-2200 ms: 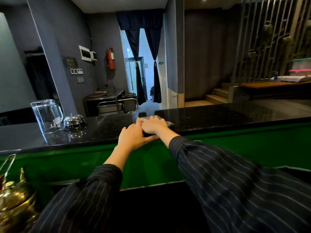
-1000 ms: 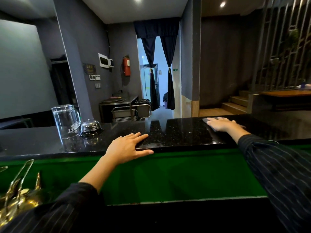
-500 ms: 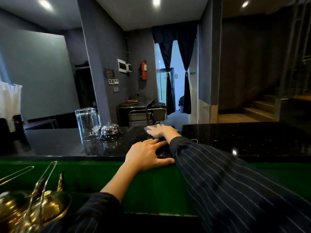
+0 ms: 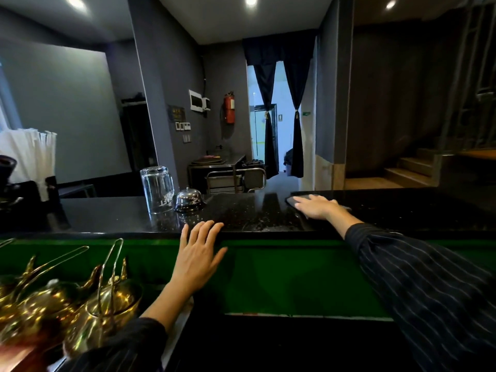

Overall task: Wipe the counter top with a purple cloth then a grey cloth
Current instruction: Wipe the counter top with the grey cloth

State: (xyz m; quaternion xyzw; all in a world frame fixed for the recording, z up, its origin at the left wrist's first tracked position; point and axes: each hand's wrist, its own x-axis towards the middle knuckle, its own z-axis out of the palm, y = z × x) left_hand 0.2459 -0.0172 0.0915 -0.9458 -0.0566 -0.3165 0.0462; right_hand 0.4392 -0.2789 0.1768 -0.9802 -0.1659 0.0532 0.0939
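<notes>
Under the flat right hand (image 4: 316, 208) lies the cloth (image 4: 293, 201), on the counter top (image 4: 249, 213).

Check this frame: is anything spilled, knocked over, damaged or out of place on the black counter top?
Nothing stands out. The glass jug stands mouth-down beside the service bell, both steady. The right hand presses a cloth flat; the left hand rests at the counter top edge.

Upturned glass jug (image 4: 157, 189) far left, silver call bell (image 4: 189, 199) just beside it; brass teapots (image 4: 80, 304) crowd the near left; fire extinguisher (image 4: 229, 107) on the far wall.
</notes>
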